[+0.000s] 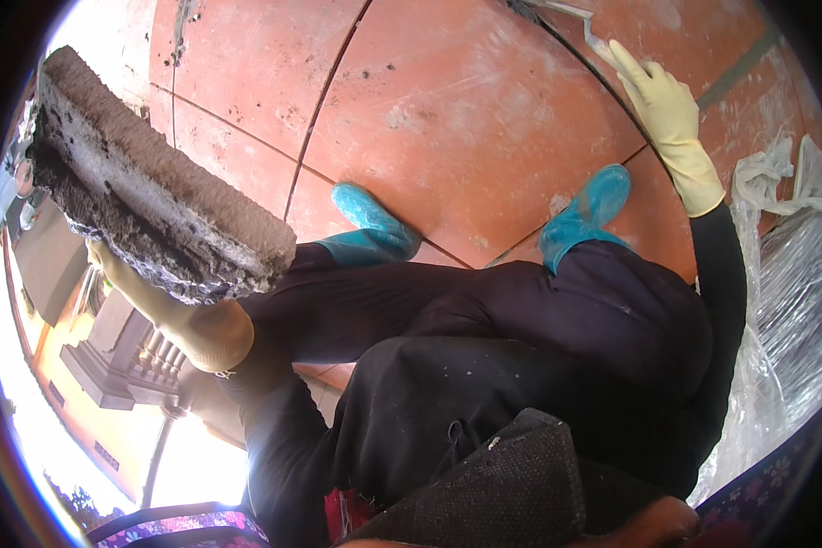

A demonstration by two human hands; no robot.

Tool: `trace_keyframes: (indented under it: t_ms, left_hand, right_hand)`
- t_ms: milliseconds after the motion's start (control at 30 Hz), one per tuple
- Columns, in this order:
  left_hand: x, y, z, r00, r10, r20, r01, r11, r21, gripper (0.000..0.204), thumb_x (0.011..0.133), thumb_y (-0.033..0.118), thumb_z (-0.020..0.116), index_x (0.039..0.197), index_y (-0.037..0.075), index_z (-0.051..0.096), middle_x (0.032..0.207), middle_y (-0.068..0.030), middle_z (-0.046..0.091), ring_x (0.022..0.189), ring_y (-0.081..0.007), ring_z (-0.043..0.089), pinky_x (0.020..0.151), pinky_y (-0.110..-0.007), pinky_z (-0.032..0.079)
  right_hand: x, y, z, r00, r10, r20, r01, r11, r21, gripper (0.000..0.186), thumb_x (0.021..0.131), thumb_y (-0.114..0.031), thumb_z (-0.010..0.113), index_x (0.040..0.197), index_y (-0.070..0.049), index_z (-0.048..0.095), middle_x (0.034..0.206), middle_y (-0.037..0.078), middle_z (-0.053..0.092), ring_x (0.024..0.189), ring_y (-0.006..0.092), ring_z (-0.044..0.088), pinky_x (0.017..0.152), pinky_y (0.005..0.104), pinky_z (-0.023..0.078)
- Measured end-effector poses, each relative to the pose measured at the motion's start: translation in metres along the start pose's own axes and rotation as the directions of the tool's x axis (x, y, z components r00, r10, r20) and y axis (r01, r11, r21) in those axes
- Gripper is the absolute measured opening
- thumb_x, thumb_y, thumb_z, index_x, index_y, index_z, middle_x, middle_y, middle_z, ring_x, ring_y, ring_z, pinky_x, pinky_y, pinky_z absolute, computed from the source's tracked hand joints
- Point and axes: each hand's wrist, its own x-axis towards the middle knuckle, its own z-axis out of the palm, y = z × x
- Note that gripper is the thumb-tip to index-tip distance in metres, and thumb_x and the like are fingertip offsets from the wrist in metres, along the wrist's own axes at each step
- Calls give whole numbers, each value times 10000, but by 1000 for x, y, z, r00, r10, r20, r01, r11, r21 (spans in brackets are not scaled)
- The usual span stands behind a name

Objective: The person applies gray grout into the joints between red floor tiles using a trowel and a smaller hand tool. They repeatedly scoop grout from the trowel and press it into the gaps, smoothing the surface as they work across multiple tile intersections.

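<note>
My left hand (169,306), in a cream rubber glove, is closed at the lower edge of a long, rough, mortar-coated grey board (160,183). The board is tilted, with a pale groove along its length and dark wet mortar on its near side. It hides most of my left fingers. At the upper right, my right hand (667,110), gloved the same way, reaches forward low over the tiles. It grips a thin, pale tool with a bent neck, like a narrow trowel (595,41). The tool's far end is near a dark tile joint at the top edge.
Large terracotta floor tiles (457,119) have dark joints, a grey-filled one at right, and scattered crumbs. My teal rubber boots (374,224) stand apart on them. Crumpled clear plastic sheeting (785,283) lies at the right. A balustrade (160,352) shows at the lower left.
</note>
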Motion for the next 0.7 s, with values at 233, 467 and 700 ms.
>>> trace_keyframes:
  t_ms: [233,467,700]
  left_hand:
    - [16,-38,-16,961,276,28,-228,727,648,501,960,228,572,1365,-60,507,1191,-133,621,1056,-195,632,886,-328,513]
    - [11,-21,-10,991,129,-24,-96,838,537,500,955,205,581,1360,-76,499,1194,-138,619,1057,-198,628,885,-336,523]
    - [15,-32,-5,962,272,22,-216,708,672,431,1014,229,486,1359,-27,522,1254,-130,611,1071,-215,634,923,-371,509]
  right_hand:
    - [-33,-27,-25,980,197,-18,-185,948,260,517,970,-358,636,1469,-362,503,852,89,645,722,318,674,637,438,544]
    - [-30,-95,-34,946,280,162,-323,788,524,486,994,-329,596,1470,-345,503,913,119,652,812,348,664,715,455,532]
    - [-20,-96,-44,933,294,208,-360,728,584,454,1007,-290,590,1458,-261,541,1025,154,687,940,342,672,825,403,524]
